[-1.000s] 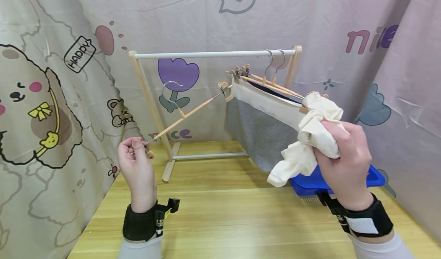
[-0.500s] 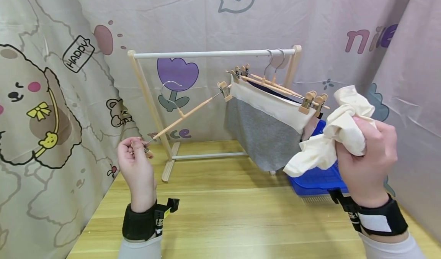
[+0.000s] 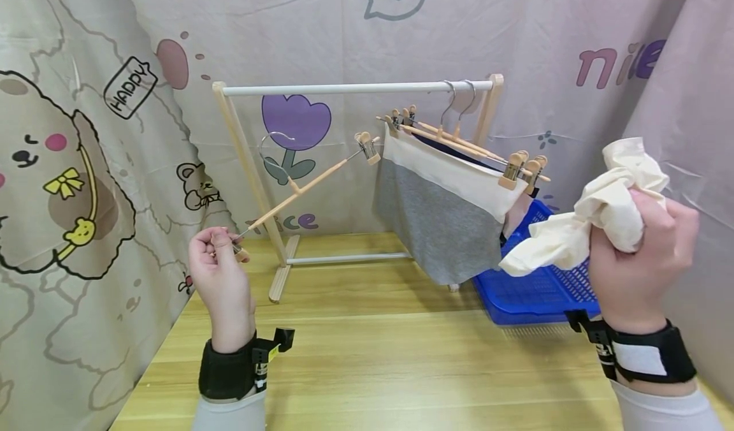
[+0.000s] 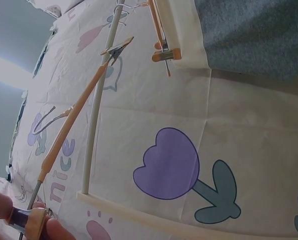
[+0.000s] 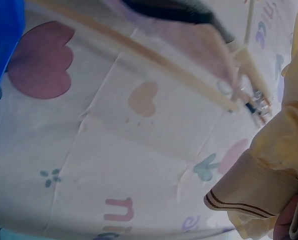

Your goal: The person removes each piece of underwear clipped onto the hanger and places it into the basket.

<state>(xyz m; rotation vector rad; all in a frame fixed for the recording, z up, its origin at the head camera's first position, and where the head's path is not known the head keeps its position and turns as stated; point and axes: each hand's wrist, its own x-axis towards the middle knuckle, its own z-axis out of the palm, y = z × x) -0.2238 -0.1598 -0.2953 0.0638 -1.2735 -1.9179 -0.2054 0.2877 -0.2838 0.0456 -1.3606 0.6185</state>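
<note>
The small drying rack [image 3: 367, 89] has a smooth white round bar on top and pale wooden legs, and it stands on the yellow wood-grain desk [image 3: 378, 367] in front of a thin printed curtain with cartoon pictures. Under the right end of the bar hang two wooden clip hangers [image 3: 459, 141] with metal hooks; they carry a grey and cream cloth [image 3: 441, 208] with a soft, slightly fuzzy surface, and a dark cloth behind it. To the right of the rack, low on the desk, sits a blue plastic basket [image 3: 533, 291] with a fine grid wall. The left hand [image 3: 220, 271] is raised in front of the left leg of the rack, and its fingers and thumb pinch one end clip of a third wooden hanger [image 3: 304, 185]. This hanger is a slim round stick with a bent wire hook in the middle and a small wooden clip at each end; it points up toward the bar, free in the air. The right hand [image 3: 639, 259] is to the right of the rack, above the basket, and its fingers are curled tightly around a crumpled cream garment [image 3: 590, 227] of soft cotton, whose loose end hangs toward the rack.
</note>
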